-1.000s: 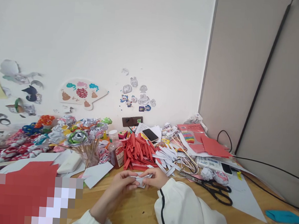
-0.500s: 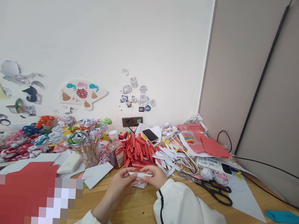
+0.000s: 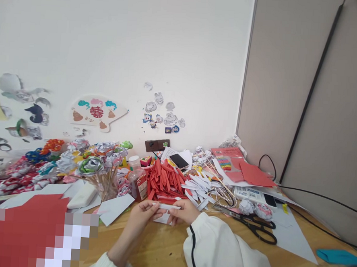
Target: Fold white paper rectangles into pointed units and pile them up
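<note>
1. The left hand (image 3: 145,214) pinches the left end of the folded white paper (image 3: 162,218), its grip closed to the paper's thickness.
2. The right hand (image 3: 183,212) closes thumb and fingers on the right end (the middle shows between both grips).
3. That paper is above the tabletop (image 3: 161,255), nearer the viewer than the red paper strips (image 3: 163,180), which lie towards the far edge.
4. Black-handled scissors (image 3: 259,228) lie right of the right hand.
</note>
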`<control>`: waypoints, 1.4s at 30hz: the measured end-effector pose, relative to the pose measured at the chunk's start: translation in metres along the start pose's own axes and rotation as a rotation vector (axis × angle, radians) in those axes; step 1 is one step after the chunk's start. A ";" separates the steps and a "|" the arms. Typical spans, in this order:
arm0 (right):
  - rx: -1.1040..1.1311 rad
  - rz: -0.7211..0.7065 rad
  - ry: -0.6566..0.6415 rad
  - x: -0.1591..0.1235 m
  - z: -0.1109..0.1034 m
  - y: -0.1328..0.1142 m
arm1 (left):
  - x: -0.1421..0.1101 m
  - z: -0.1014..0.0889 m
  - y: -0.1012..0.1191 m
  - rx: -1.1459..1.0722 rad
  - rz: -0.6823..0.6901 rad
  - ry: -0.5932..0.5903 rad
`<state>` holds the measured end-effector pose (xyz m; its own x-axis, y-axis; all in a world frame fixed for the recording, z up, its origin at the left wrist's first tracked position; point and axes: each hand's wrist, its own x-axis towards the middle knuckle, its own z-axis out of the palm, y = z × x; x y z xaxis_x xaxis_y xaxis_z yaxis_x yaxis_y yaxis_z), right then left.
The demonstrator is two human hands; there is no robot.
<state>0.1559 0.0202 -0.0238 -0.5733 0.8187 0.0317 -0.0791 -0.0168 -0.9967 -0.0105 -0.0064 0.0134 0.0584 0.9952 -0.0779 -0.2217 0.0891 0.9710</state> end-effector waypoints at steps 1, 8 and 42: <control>0.005 0.016 -0.046 -0.001 -0.001 0.000 | 0.001 -0.001 0.000 0.004 -0.001 -0.002; 0.006 -0.073 -0.075 0.001 0.001 0.002 | 0.003 -0.006 0.003 -0.014 -0.024 -0.009; -0.073 -0.107 -0.021 0.002 0.010 0.004 | -0.004 0.002 0.002 0.030 -0.032 -0.147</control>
<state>0.1466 0.0159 -0.0268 -0.5814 0.8016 0.1390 -0.0817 0.1124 -0.9903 -0.0094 -0.0100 0.0155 0.2075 0.9752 -0.0775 -0.1881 0.1175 0.9751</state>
